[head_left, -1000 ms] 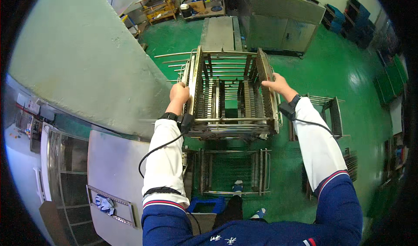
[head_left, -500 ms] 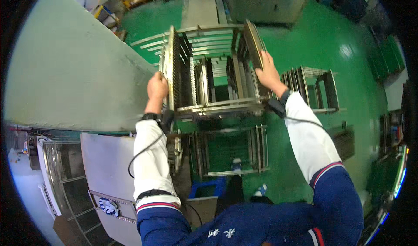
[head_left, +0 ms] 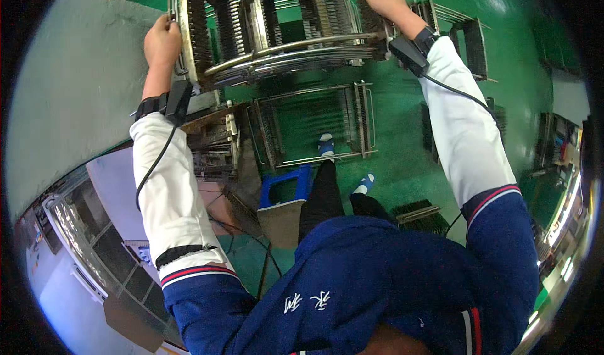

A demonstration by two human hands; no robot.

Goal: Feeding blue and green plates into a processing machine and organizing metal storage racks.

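Both my arms reach forward to a metal rack [head_left: 296, 45] with slotted, comb-like sides and several bright rails along its near edge. My left hand [head_left: 162, 44] is closed around its left side. At the right side, my right hand [head_left: 384, 0] grips the upper edge, its fingertips partly hidden behind the frame. The rack's far end runs out of the picture. Below it, a second slotted rack [head_left: 272, 135] stands on the floor by my feet.
A large pale grey surface [head_left: 82, 78] lies beside my left arm. Another rack [head_left: 475, 47] stands on the green floor [head_left: 402, 135] at the right. Near my legs are a blue plastic frame [head_left: 303, 182] and a dark bristly piece [head_left: 418, 215].
The held rack now sits higher and further left in the picture and looks larger. The floor rack and my feet also appear higher, so the view has shifted. Both hands keep their grip.
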